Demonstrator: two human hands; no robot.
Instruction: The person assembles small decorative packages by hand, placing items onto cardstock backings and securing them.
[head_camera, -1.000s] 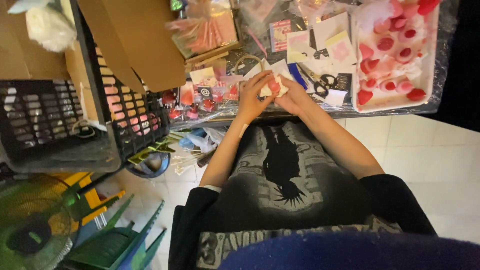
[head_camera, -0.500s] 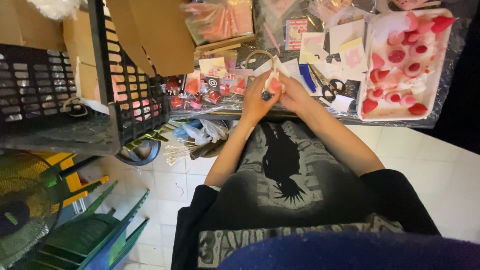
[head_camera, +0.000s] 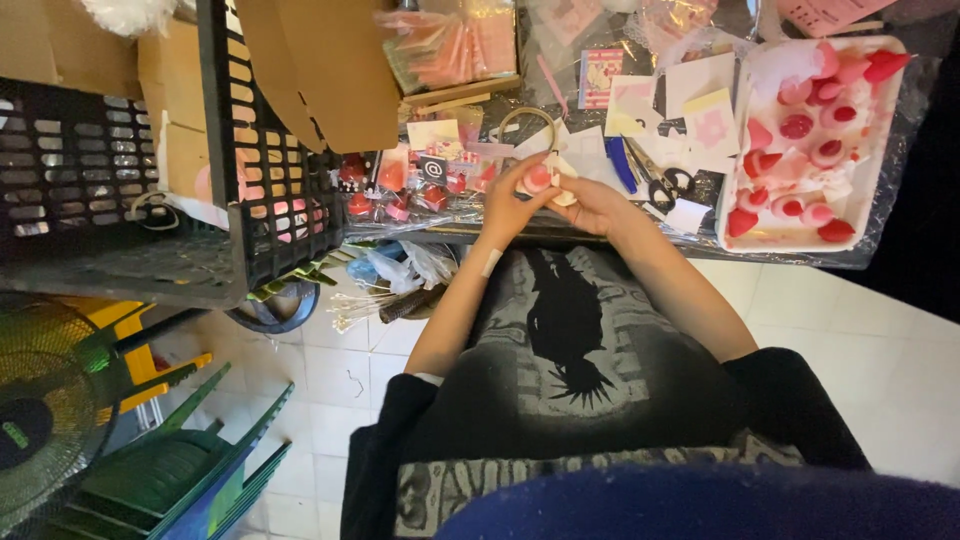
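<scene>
White floor tiles (head_camera: 880, 350) run under a cluttered worktable (head_camera: 560, 232) wrapped in clear plastic, its far edge cut off at the top of the view. At the middle of the table edge both hands meet: the left hand (head_camera: 512, 200) pinches a small round pink-and-white piece (head_camera: 540, 180) between thumb and fingertips, and the right hand (head_camera: 590, 205) closes on the same piece from three o'clock, fingers curled, so most of it is hidden and its shape is hard to make out. A pale strip sits on the left wrist. At two o'clock from the hands lies a white foam tray (head_camera: 880, 180) of glossy red and pink rounded and pointed shapes. Black-handled scissors (head_camera: 665, 187) lie just beside the right hand among paper scraps. At nine o'clock stand small clear packets with red contents (head_camera: 410, 190), then a black plastic lattice crate (head_camera: 250, 160) holding brown cardboard (head_camera: 330, 70). Green plastic chairs (head_camera: 170, 470) are stacked at seven o'clock.
</scene>
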